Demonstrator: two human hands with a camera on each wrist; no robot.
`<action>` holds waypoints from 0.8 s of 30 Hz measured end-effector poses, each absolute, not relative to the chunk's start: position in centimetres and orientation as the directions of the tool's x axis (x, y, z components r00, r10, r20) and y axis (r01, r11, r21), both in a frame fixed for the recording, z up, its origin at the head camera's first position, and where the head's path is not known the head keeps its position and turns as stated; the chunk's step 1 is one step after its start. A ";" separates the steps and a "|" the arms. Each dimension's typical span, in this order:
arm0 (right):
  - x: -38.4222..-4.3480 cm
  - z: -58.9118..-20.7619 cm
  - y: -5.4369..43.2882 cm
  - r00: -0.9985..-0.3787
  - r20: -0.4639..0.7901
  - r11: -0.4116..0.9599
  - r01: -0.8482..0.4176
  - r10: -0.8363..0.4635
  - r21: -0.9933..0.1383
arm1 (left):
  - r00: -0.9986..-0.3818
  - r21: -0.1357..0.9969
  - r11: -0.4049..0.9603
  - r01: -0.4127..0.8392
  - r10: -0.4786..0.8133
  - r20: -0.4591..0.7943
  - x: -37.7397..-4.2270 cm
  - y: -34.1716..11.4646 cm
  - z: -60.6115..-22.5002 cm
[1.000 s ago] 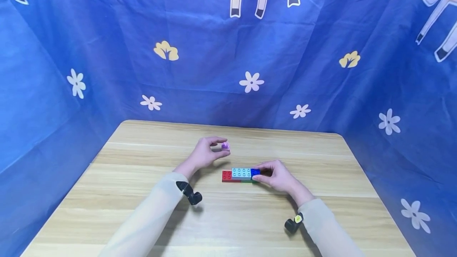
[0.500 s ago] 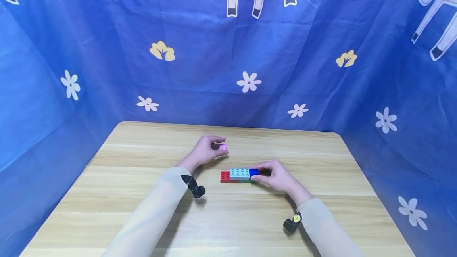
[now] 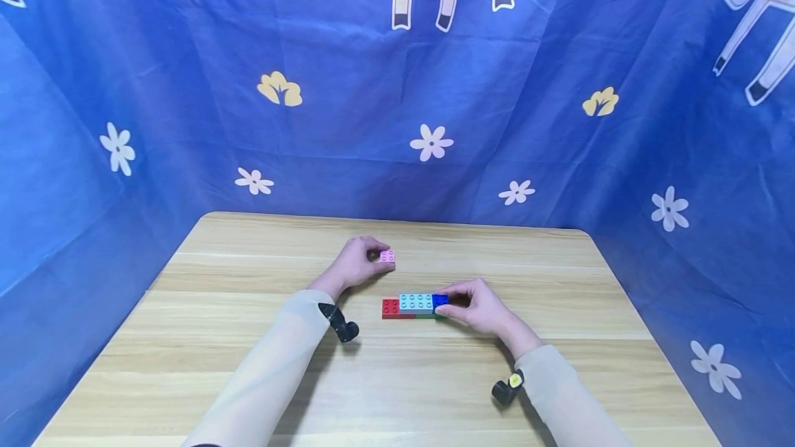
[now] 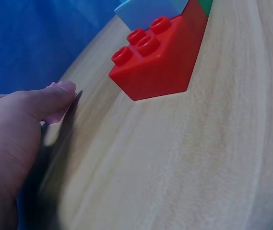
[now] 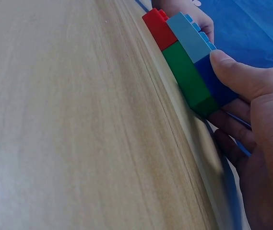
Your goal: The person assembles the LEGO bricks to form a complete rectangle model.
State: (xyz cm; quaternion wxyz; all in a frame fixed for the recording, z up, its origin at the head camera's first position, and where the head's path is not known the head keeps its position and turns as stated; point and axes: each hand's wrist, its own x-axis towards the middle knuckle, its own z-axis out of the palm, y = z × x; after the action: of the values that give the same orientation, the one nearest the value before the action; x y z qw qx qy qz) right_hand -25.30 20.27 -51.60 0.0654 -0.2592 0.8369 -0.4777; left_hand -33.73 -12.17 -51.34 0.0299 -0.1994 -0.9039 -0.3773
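Between thumb and fingers, my left hand point(image 3: 357, 263) pinches a small pink toy brick point(image 3: 388, 256), its studs facing up, at or just over the table behind the other bricks. A joined row of bricks lies nearer me: a red brick point(image 3: 390, 307) at the left and a green brick point(image 5: 186, 76) at the right form the bottom layer. On top sit a light blue brick point(image 3: 415, 303) and, at the right end, a dark blue brick point(image 3: 440, 301). My right hand point(image 3: 481, 305) grips that dark blue brick, thumb on the near side.
The wood-grain table point(image 3: 397, 378) reaches back to a blue patterned curtain point(image 3: 348, 136), which also hangs along both sides. A small black camera point(image 3: 340, 323) is strapped to the left wrist, another black camera point(image 3: 508, 390) to the right.
The pink brick in my left hand has turned and come down slightly, so its studs now face up. My right hand keeps its grip on the dark blue brick. The head view has shifted slightly.
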 end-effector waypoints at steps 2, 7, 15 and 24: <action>-25.3 -51.6 20.2 -0.857 0.137 0.410 -0.371 -0.497 -0.833 | -0.915 0.663 0.637 0.393 0.342 0.213 -33.7 -12.2 -51.4; -25.2 -51.5 20.1 -0.858 0.139 0.414 -0.373 -0.495 -0.830 | -0.919 0.680 0.626 0.381 0.336 0.205 -33.7 -12.4 -51.3; -25.1 -51.4 20.2 -0.861 0.125 0.411 -0.357 -0.492 -0.839 | -0.930 0.770 0.551 0.321 0.337 0.146 -33.2 -12.4 -50.0; -25.1 -51.5 20.2 -0.863 0.129 0.419 -0.361 -0.488 -0.833 | -0.915 0.762 0.541 0.356 0.367 0.167 -32.1 -12.5 -48.2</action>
State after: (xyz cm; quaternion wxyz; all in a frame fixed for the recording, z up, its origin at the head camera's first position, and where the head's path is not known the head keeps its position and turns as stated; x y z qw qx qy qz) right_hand -25.14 20.24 -51.54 0.0667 -0.2529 0.8397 -0.4759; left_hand -32.11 -12.54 -48.24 -0.0065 -0.2060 -0.8777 -0.4327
